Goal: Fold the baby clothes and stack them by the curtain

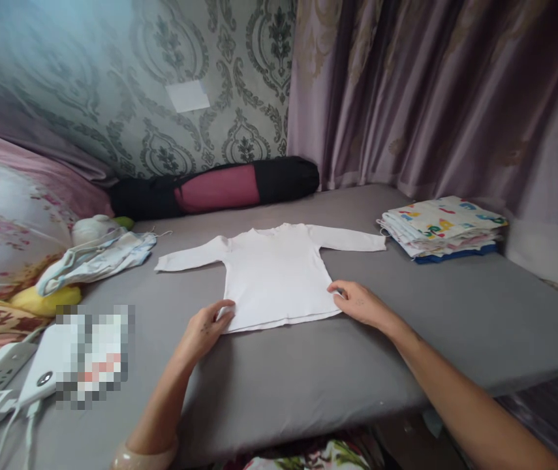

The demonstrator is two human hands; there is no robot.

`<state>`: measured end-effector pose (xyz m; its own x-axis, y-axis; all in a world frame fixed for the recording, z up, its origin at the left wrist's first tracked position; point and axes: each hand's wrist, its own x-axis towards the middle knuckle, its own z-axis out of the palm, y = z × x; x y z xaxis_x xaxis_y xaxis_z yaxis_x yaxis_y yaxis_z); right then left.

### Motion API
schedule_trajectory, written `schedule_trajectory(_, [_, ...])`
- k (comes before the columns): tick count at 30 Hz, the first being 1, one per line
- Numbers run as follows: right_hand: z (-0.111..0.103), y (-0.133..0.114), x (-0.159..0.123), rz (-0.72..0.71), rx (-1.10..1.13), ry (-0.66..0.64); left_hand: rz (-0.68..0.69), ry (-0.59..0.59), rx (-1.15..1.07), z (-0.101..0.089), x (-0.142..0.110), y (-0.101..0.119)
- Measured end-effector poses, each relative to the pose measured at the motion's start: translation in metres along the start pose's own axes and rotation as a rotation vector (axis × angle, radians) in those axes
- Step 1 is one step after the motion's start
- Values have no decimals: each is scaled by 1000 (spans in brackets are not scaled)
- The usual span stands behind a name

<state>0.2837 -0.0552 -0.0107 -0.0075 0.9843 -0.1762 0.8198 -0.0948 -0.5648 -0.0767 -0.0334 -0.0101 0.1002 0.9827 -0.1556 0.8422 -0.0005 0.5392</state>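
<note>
A small white long-sleeved shirt [273, 281] lies spread flat on the grey sheet [269, 385], its sleeves stretched out to both sides and its hem towards me. My left hand [205, 326] pinches the lower left corner of the hem between thumb and fingers. On the other side, my right hand [357, 302] grips the shirt's edge just above the lower right corner, thumb and forefinger closed on the cloth. The neckline points away from me.
To the right sits a stack of folded clothes [445, 222]. A black and pink roll-shaped bag [217, 186] lies along the wall. Crumpled light clothing [102, 258], a yellow cushion [46, 299], a power strip [2, 372] and a white charger-like device [56, 359] with cables occupy the left.
</note>
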Motion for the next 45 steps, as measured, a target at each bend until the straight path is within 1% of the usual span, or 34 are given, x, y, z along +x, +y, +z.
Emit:
schedule_trajectory(4, [-7,-2,-3,-4,-71,-45,49,-95,110,-8,-2,-2])
schedule_trajectory(6, [-14,-1,-1,-27,-112,-71,78,-102,226,-13,-2,3])
schedule_trajectory(8, [-23,-3,7,-65,-150,-139,122,-67,367,-16,3,16])
schedule_trajectory(10, [-26,-10,22,-108,-182,-186,184,-19,451,-10,13,39])
schedule_trajectory(11, [-25,-16,32,-127,-193,-180,254,-4,425,-3,21,52])
schedule_trajectory(13, [-14,-31,55,-200,-161,-39,444,17,326,20,38,81])
schedule_trajectory(14, [-6,-39,66,-257,-115,28,515,35,294,35,47,94])
schedule_trajectory(15, [4,-45,77,-283,-73,90,572,40,285,51,55,106])
schedule_trajectory(16, [14,-50,86,-292,-56,89,623,42,291,67,61,114])
schedule_trajectory(17, [23,-54,93,-269,-66,63,660,56,303,83,66,120])
schedule_trajectory(18, [30,-56,99,-221,-89,32,668,93,309,98,70,123])
schedule_trajectory(20, [41,-56,108,-160,-139,-8,614,157,338,120,72,122])
schedule_trajectory(22, [44,-55,114,-119,-183,-19,584,190,369,133,70,117])
schedule_trajectory(24, [44,-56,122,-92,-216,-12,576,201,384,136,66,114])
schedule_trajectory(27, [42,-61,139,-65,-262,15,562,182,381,133,60,116])
schedule_trajectory(31, [42,-62,168,-36,-343,80,559,166,366,130,56,119])
schedule_trajectory(35, [42,-59,192,-12,-383,153,546,175,350,134,57,118])
schedule_trajectory(37, [43,-59,199,-6,-394,186,549,187,335,137,57,117])
schedule_trajectory(40, [42,-59,202,1,-406,193,547,188,316,137,58,117])
schedule_trajectory(43, [34,-60,205,-22,-429,188,545,155,299,130,60,118])
schedule_trajectory(45, [25,-61,209,-27,-449,223,567,135,276,121,62,117])
